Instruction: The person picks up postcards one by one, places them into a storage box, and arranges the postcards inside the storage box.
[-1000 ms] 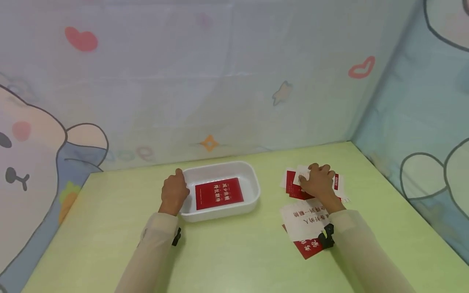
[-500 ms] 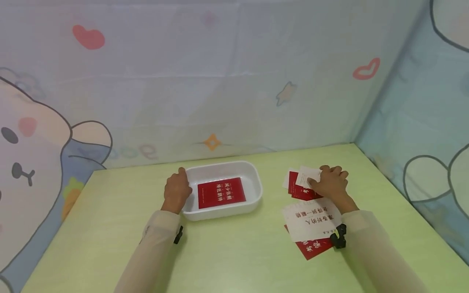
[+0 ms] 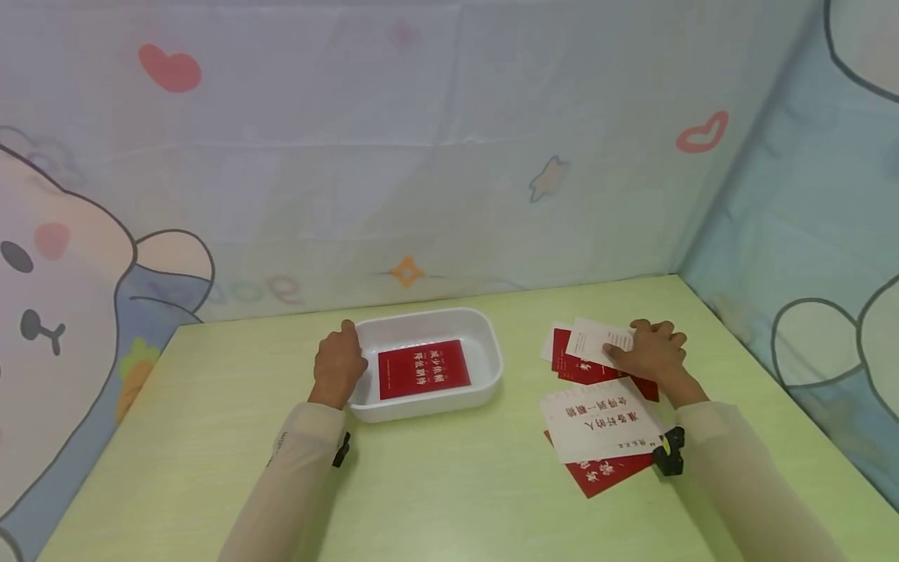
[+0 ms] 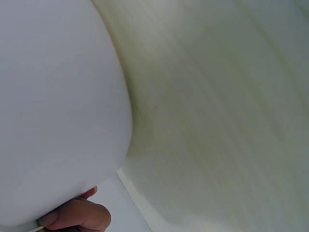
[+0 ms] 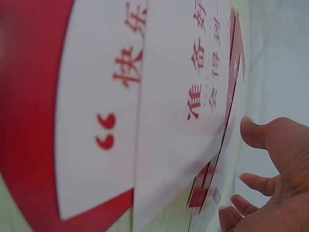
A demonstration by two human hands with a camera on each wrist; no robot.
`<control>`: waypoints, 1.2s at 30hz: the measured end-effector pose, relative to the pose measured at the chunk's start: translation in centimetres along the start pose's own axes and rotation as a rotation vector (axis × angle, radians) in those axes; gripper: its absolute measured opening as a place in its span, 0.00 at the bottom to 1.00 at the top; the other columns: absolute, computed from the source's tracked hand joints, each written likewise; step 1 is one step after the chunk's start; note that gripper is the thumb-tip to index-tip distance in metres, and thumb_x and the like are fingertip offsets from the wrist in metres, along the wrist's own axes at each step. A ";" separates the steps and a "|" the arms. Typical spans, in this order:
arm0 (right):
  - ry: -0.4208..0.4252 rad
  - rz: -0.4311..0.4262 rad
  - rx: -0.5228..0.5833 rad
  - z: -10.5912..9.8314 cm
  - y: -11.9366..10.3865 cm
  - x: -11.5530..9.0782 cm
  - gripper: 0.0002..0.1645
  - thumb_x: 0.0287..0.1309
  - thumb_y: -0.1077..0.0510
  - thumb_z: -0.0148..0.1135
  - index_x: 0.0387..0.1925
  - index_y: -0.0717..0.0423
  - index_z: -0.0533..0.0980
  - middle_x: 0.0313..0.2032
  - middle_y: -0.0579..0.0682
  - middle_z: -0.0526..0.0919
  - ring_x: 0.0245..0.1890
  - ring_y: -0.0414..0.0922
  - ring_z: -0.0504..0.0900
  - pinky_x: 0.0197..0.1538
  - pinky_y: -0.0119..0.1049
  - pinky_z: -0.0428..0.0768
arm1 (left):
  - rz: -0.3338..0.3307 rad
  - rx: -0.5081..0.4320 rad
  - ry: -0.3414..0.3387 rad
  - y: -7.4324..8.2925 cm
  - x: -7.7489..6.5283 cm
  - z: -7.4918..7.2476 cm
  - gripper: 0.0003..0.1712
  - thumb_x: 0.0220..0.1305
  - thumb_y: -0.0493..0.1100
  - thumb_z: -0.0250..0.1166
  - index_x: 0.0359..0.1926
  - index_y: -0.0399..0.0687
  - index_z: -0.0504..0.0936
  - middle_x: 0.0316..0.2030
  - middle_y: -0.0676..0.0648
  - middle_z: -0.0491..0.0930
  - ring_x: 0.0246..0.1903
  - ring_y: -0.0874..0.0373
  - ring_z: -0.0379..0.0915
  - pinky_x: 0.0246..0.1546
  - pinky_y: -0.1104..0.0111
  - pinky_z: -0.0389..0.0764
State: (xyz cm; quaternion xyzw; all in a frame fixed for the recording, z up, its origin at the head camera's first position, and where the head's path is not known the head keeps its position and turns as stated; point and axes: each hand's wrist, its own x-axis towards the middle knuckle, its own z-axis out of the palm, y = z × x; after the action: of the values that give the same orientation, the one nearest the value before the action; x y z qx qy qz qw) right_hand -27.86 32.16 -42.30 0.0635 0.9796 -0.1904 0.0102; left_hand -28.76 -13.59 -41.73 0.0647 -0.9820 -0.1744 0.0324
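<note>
My left hand grips the left rim of a white plastic tray. The left wrist view shows its thumb and fingers at the tray's edge. Flat inside the tray lies a red card with white lettering. My right hand hovers low over the far card pile, fingers spread and thumb apart, with the thumb tip at a small white card. Red cards lie beneath that card. In the right wrist view, nothing sits between the fingers.
Nearer to me, a larger white card with red lettering overlaps a red card on the pale green table. Behind the table stands a cloth backdrop with cartoon prints, which also covers the right side.
My right hand has slid rightward across the far pile, uncovering more of the small white card and the red cards. My left hand stays on the tray. The head view has shifted slightly.
</note>
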 end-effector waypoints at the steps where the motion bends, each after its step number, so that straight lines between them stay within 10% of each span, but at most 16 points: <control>1: -0.005 0.002 -0.001 0.0 0.1 0.1 0.48 0.59 0.45 0.59 0.65 0.77 0.53 0.56 0.84 0.54 0.54 0.78 0.53 0.54 0.70 0.63 | 0.001 0.001 0.001 0.0 0.0 0.0 0.21 0.57 0.33 0.63 0.51 0.34 0.68 0.40 0.33 0.81 0.35 0.42 0.83 0.33 0.54 0.85; 36: -0.096 0.013 -0.007 -0.6 2.9 1.7 0.49 0.53 0.45 0.66 0.62 0.75 0.57 0.54 0.81 0.56 0.50 0.77 0.53 0.49 0.67 0.65 | -0.004 0.014 0.017 -0.1 0.1 0.1 0.20 0.58 0.33 0.63 0.50 0.34 0.69 0.37 0.34 0.82 0.33 0.42 0.83 0.31 0.55 0.85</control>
State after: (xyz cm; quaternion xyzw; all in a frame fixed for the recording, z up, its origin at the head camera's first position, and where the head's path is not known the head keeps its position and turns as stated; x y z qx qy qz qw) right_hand -29.16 35.26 -42.92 0.0606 0.9782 -0.1897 0.0586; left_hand -28.88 -13.65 -41.88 0.0684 -0.9828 -0.1670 0.0399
